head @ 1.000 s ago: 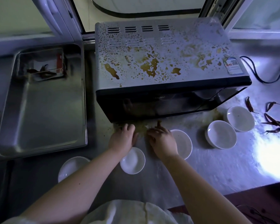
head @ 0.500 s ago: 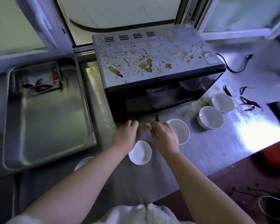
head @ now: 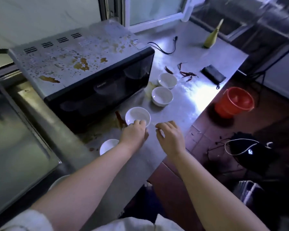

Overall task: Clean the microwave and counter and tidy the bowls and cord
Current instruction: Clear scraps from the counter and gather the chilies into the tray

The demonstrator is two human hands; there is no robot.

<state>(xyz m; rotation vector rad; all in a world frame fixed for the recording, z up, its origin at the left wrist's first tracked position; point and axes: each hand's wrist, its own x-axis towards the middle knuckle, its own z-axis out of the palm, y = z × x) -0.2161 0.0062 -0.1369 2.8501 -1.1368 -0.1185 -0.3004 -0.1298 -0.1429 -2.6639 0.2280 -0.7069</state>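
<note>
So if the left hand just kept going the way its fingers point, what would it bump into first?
Most likely the white bowl right in front of it: the left hand already has its fingertips at the near rim. Beyond that bowl stands the microwave.

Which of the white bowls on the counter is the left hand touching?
The bowl just in front of the microwave door. The left hand has its fingertips on its near rim; the other bowls stand untouched.

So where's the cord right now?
The cord lies loose on the counter behind the microwave's right rear corner, near the window, beyond the chillies.
</note>
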